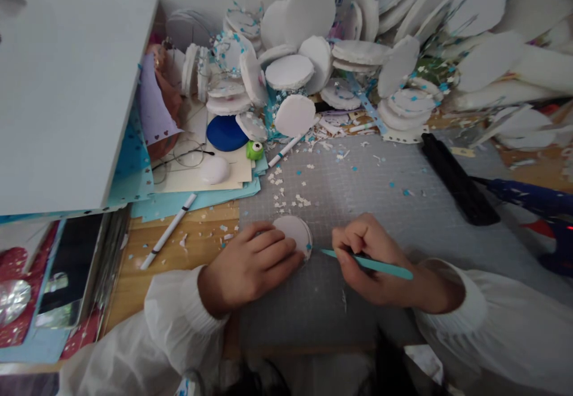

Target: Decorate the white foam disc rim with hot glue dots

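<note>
Hands at a white disc on the grey mat, low centre of the frame.

Nearest me, my left hand (250,262) lies fingers down across a white foam disc (295,234), pinning it to the grey cutting mat (358,193). My right hand (371,259) is closed round a teal craft knife (371,263); its tip touches the disc's right edge. Both wrists are in white sleeves. Left of the mat a white pen (168,232) lies on bare wood. Mid-frame: paper scraps, a green frog punch (255,149), a blue lid (226,133), a black bar (456,178) at right. Farthest, along the top, a heap of white discs (340,44). Upper left, a grey board (67,86).
</note>
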{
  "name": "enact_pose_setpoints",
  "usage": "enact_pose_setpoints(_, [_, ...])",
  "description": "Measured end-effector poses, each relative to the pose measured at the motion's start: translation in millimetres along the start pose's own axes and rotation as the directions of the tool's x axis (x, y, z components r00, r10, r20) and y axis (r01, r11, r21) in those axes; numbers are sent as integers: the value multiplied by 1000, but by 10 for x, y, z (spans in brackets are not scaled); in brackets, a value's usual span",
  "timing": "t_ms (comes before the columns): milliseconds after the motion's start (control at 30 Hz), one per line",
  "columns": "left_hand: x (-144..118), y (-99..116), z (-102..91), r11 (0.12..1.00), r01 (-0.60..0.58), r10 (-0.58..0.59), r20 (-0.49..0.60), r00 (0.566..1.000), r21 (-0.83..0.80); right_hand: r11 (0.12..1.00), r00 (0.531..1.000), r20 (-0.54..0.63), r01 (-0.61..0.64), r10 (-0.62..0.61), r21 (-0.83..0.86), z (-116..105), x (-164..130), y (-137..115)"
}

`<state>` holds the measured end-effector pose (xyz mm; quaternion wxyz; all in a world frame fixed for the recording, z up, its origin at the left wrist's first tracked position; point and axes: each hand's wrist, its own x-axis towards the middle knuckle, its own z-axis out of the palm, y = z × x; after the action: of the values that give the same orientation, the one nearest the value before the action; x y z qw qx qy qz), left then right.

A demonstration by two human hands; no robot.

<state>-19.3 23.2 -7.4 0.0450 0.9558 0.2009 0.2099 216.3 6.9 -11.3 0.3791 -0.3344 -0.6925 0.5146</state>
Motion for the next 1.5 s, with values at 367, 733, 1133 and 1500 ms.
enact_pose_setpoints(367, [10, 7, -19, 1000, 4, -4, 9, 1000, 8, 923, 990, 116, 122, -85, -366, -27, 3, -50])
enact_pose_setpoints(733, [7, 1, -18, 1000, -7, 7, 15, 1000, -11, 877, 986, 42, 164, -163, -452, -42, -27, -35])
enact_pose_setpoints(1133, [-10, 1, -11, 1000, -1, 1, 28, 1000, -7, 901, 989, -22, 124, -146, -416, -56, -1, -63])
enact_pose_setpoints(1500, [26, 40, -28, 996, 93, -93, 113, 989, 5, 941, 951, -259, 80, -172, -330, -167, 87, -160])
